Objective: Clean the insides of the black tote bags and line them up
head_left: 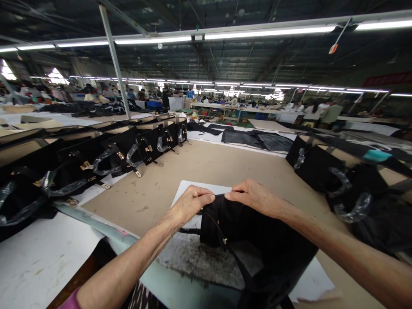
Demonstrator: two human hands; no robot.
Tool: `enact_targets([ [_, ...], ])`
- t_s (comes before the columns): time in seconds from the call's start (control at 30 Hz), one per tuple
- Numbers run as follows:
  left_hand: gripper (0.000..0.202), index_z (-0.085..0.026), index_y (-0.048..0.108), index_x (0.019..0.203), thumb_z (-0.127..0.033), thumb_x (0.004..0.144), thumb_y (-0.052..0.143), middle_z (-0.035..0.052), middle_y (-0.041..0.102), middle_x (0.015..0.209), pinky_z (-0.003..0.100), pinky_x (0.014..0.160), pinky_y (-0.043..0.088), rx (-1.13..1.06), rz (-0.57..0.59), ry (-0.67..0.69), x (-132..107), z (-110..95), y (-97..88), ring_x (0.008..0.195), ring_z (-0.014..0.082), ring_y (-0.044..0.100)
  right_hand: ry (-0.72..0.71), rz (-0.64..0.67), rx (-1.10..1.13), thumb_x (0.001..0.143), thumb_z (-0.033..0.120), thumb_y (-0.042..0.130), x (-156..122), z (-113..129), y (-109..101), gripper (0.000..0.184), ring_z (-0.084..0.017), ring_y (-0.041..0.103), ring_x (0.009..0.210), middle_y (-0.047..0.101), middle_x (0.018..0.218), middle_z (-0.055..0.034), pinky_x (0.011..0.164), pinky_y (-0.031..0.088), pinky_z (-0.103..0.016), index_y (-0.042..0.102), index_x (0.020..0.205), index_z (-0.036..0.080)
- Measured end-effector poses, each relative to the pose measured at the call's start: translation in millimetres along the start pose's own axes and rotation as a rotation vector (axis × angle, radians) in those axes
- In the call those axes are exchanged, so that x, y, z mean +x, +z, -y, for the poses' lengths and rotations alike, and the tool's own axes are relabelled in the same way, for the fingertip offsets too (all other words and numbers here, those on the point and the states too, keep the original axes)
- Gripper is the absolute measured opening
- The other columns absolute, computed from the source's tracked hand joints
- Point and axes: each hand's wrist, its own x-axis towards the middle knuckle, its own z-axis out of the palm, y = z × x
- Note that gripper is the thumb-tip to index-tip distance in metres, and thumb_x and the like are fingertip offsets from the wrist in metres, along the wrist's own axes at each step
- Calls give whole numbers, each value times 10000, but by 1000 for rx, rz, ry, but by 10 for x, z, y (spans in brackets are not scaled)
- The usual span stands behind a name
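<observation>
A black handbag (257, 240) lies in front of me on a worn grey-white mat (193, 257) on the brown worktable (206, 167). My left hand (189, 204) is closed in a pinch on the bag's top edge at its left corner. My right hand (254, 197) rests on the same top edge just to the right, fingers curled down over it and gripping it. A thin black strap with a small metal fitting (224, 241) runs down the bag's front.
A row of black handbags with plastic-wrapped handles (112, 156) lines the table's left side. More black bags (337, 180) pile at the right. Black flat pieces (257, 139) lie at the far edge. Other workers (318, 111) sit at distant tables under strip lights.
</observation>
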Motion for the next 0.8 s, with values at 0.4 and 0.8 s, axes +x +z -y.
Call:
enact_targets([
  [0.4, 240, -154, 601, 874, -235, 767, 402, -2, 588, 758, 200, 663, 368, 227, -37, 41, -60, -158, 51, 707, 112, 497, -112, -69, 265, 750, 415, 448, -228, -610, -313, 356, -186, 540, 830, 611, 929, -32, 725, 392, -261, 591, 964, 169],
  [0.8, 270, -205, 642, 795, -414, 695, 503, 38, 623, 697, 238, 571, 358, 940, -48, 122, 406, -510, 667, 670, 172, 546, -113, -156, -47, 752, 309, 452, -266, -564, -122, 206, -132, 492, 615, 575, 632, 15, 548, 303, -225, 630, 724, 210],
])
